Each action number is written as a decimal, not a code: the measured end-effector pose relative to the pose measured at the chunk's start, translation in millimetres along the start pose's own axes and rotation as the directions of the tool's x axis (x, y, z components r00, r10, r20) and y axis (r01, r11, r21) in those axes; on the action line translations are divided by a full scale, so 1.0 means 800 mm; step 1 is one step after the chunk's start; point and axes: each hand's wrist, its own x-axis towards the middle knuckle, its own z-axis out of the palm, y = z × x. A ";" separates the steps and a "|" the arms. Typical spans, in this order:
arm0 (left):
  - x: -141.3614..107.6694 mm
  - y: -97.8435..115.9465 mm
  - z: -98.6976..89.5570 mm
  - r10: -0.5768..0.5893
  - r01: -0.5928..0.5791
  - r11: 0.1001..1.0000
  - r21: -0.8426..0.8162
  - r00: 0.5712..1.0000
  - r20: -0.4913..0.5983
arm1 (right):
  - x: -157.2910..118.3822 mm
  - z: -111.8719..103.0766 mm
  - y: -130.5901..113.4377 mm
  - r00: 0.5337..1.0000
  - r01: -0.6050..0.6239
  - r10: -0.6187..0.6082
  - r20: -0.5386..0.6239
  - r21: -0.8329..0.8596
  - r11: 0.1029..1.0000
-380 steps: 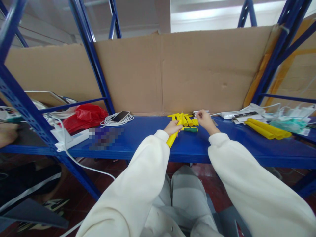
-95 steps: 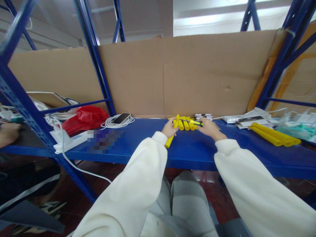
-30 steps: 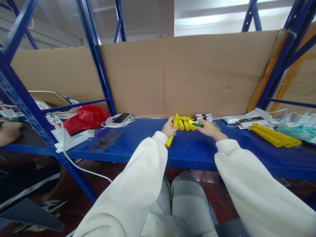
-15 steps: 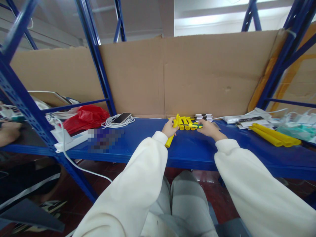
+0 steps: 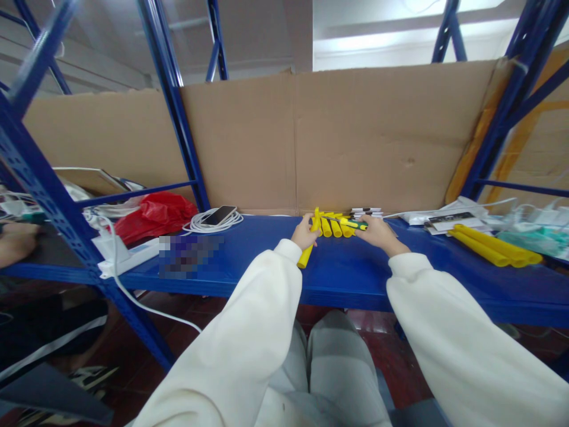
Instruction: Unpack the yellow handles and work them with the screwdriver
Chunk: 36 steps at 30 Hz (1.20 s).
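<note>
My left hand (image 5: 304,233) is closed round a yellow plastic tube-shaped piece (image 5: 305,257), which stands tilted with its lower end toward me. A screwdriver (image 5: 357,225) with a green and yellow handle is gripped in my right hand (image 5: 376,232). Its thin shaft points left, to the upper part of the held piece; whether the tip touches it I cannot tell. Behind the shaft, several similar yellow tube pieces (image 5: 336,230) lie side by side on the blue shelf (image 5: 262,237).
Black-and-white packets (image 5: 367,212) lie behind my right hand. Longer yellow tubes (image 5: 493,246) rest at the right. To the left are a phone (image 5: 219,215) on a coiled white cable (image 5: 195,224), a red bag (image 5: 155,214) and a power strip (image 5: 137,252). Another person's hand (image 5: 16,243) shows far left.
The screwdriver has tilted, its handle now lower than its tip, and the shaft sits higher on the held piece. Both hands stay in nearly the same place.
</note>
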 end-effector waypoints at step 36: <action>-0.001 0.003 -0.002 -0.001 0.001 1.000 0.004 1.000 0.032 | -0.004 -0.006 -0.007 1.000 0.015 -0.014 -0.013 0.097 0.995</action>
